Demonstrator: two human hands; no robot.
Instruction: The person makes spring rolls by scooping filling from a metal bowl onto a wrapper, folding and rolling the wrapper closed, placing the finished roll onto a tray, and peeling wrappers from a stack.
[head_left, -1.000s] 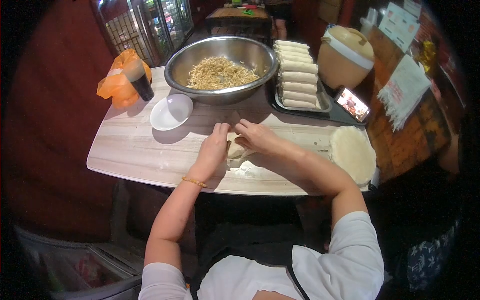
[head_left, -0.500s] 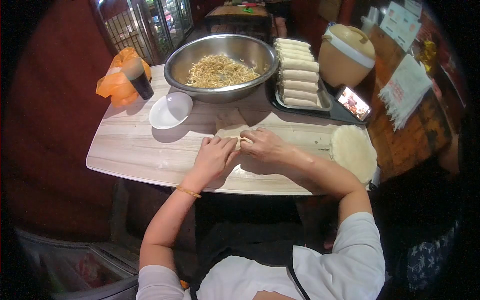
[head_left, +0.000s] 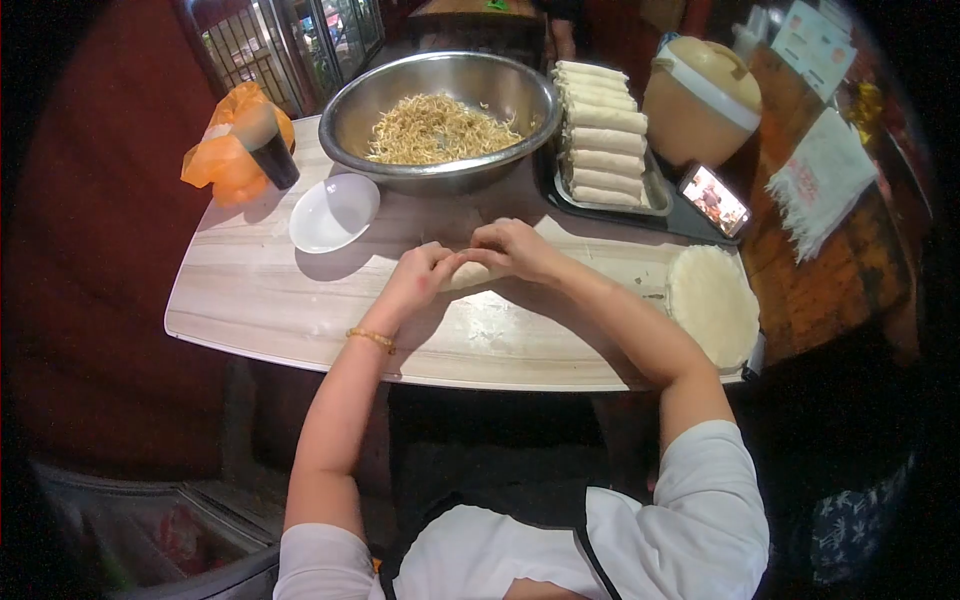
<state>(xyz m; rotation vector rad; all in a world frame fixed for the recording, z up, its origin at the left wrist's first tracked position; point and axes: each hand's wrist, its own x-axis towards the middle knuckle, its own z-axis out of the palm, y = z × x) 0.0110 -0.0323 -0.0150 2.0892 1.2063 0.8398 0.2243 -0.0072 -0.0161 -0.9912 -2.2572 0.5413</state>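
Observation:
My left hand [head_left: 422, 275] and my right hand [head_left: 508, 248] meet at the middle of the light wooden table [head_left: 260, 300]. Both are closed on a pale wrapper roll [head_left: 470, 277], the left at its left end, the right on its upper right side. Fingers cover part of the roll. Beyond them stands a large metal bowl [head_left: 345, 140] with shredded filling [head_left: 440, 130]. Finished pale rolls [head_left: 606, 140] lie stacked on a metal tray [head_left: 660, 198] at the back right. A stack of round wrappers [head_left: 712, 305] lies at the right edge.
A white dish [head_left: 334, 213] sits left of the bowl, near a dark drink cup [head_left: 272, 155] and an orange plastic bag [head_left: 222, 165]. A lit phone [head_left: 715, 202] leans beside the tray, before a tan lidded container [head_left: 702, 100]. A fringed cloth [head_left: 822, 180] lies farther right.
The wrapper, spread out beyond my hands half a second ago, is now rolled up beneath my fingers. Both hands have shifted forward. The whole view has tilted slightly.

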